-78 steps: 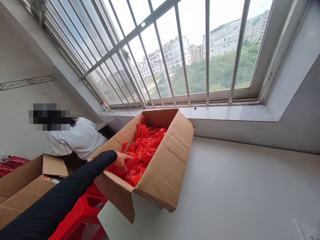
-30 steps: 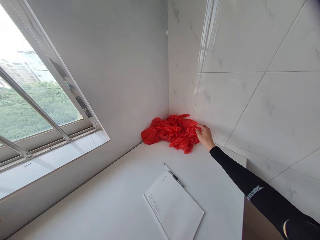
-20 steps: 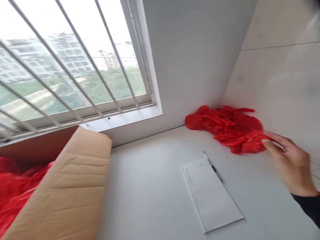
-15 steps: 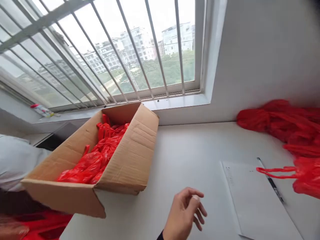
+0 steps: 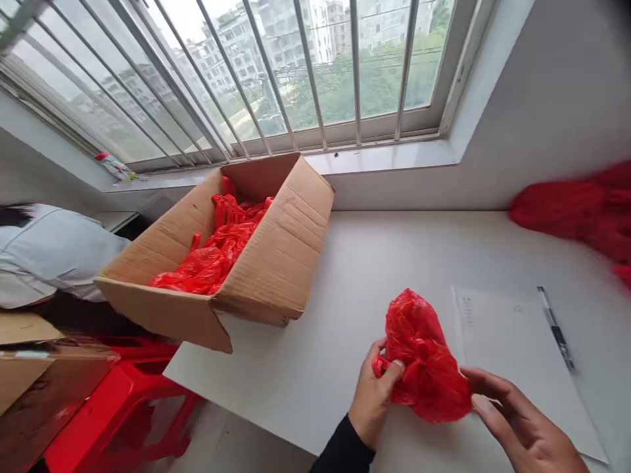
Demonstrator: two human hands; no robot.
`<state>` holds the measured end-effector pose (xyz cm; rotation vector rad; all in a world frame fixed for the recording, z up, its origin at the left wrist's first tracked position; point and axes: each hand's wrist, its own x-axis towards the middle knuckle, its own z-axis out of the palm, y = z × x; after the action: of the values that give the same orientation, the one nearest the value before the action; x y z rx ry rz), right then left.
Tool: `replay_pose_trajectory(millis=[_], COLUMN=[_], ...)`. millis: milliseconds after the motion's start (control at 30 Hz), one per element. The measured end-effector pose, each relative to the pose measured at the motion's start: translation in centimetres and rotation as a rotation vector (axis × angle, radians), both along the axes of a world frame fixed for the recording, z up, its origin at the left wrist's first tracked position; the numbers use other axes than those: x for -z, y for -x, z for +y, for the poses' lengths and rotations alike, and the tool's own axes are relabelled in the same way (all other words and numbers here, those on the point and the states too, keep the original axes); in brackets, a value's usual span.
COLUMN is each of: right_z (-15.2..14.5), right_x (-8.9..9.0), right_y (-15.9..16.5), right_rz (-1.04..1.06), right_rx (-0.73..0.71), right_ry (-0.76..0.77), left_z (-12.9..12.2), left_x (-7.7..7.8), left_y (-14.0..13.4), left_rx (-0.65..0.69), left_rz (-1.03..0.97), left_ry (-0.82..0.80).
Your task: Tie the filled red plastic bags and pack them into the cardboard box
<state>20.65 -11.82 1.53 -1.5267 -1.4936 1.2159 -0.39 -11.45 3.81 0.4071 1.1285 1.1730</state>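
Observation:
A crumpled red plastic bag (image 5: 426, 368), its contents hidden, is held just above the white table (image 5: 315, 355). My left hand (image 5: 374, 391) grips its left side, thumb on top, near a bunched loop of the plastic. At the bag's right end is my right hand (image 5: 517, 420), with thumb and forefinger apart at the edge of the plastic; whether they touch it I cannot tell. To the left stands an open cardboard box (image 5: 276, 263) with several red plastic bags (image 5: 211, 256) inside.
White paper (image 5: 517, 355) and a black pen (image 5: 557, 328) lie at right. More red bags (image 5: 576, 210) are piled against the wall. On the left are a person (image 5: 59, 256), a red stool (image 5: 123, 394) and another cardboard box (image 5: 44, 387). A barred window is behind.
The red bag has come from the right edge into my left hand, which was empty before. My right hand has come into view. The whole view has shifted.

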Motion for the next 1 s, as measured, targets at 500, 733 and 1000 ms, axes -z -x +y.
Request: replay_pose_trajectory(millis=[500,733,1000], right_z=[3.5,3.6,3.6], right_x=[-4.1,-4.2,-4.0], right_y=[3.3,3.7,4.3], right_rz=[-0.056,-0.135,-0.289], right_rx=[-0.109,-0.178,-0.233], right_ry=[0.031,-0.196,-0.239], left_z=[0.7,-0.2,0.7], left_x=[0.0,-1.7,-1.6], left_y=[3.7,3.5,2.9], left_rx=[0.255,0.213,0.315], left_rz=[0.937,0.939,1.078], left_ry=[-0.096,-0.225,-0.385])
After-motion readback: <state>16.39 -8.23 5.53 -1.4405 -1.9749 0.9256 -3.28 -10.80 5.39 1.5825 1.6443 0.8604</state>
